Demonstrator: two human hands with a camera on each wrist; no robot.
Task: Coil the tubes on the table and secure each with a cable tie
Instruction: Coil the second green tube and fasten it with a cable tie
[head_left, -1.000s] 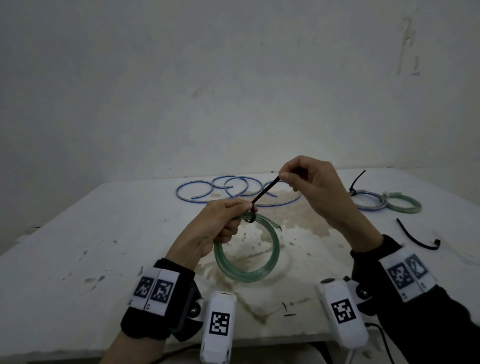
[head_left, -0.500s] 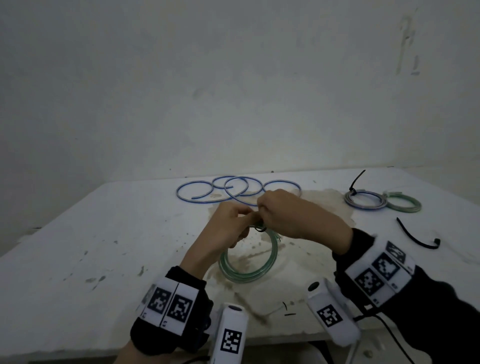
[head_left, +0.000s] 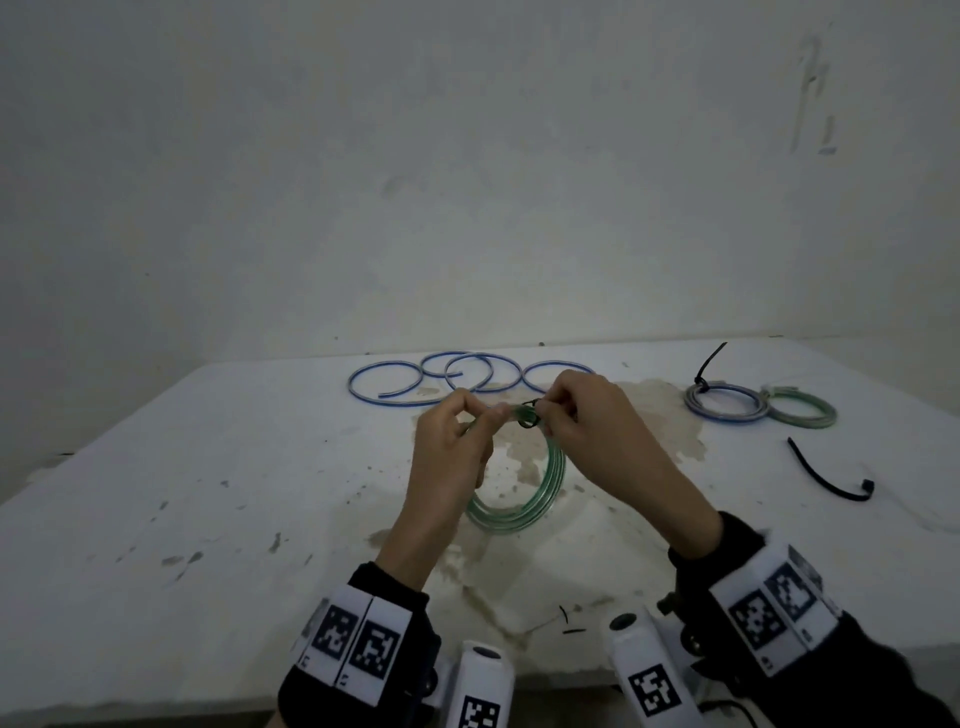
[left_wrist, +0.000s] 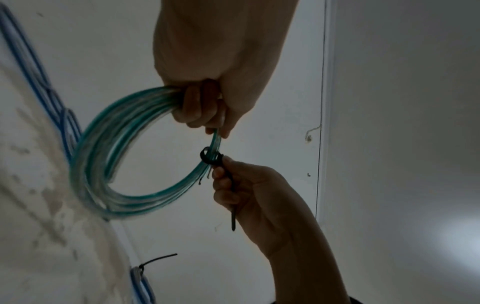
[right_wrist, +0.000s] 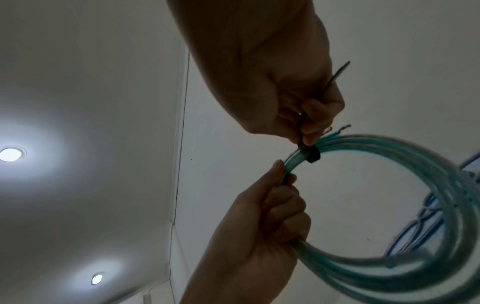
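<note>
A coiled green tube (head_left: 540, 493) hangs above the table, gripped at its top by my left hand (head_left: 457, 431). In the left wrist view the left hand (left_wrist: 205, 111) has its fingers curled round the green coil (left_wrist: 109, 164). A black cable tie (left_wrist: 210, 158) is looped round the strands just beside that grip. My right hand (head_left: 571, 415) pinches the tie's tail (left_wrist: 231, 191). The right wrist view shows the same tie loop (right_wrist: 311, 155) on the green coil (right_wrist: 389, 267), between the right hand (right_wrist: 306, 125) and the left hand (right_wrist: 275, 209).
An uncoiled blue tube (head_left: 467, 374) lies in loops at the table's far side. Two tied coils, one blue (head_left: 724, 405) and one green (head_left: 802, 408), lie at far right. A spare black cable tie (head_left: 826, 478) lies right of them. The table's front edge (head_left: 208, 701) is near my wrists.
My right hand, which held the tie's tail stretched up and away, came down to the coil's top beside my left hand. The tie loop now sits small round the strands.
</note>
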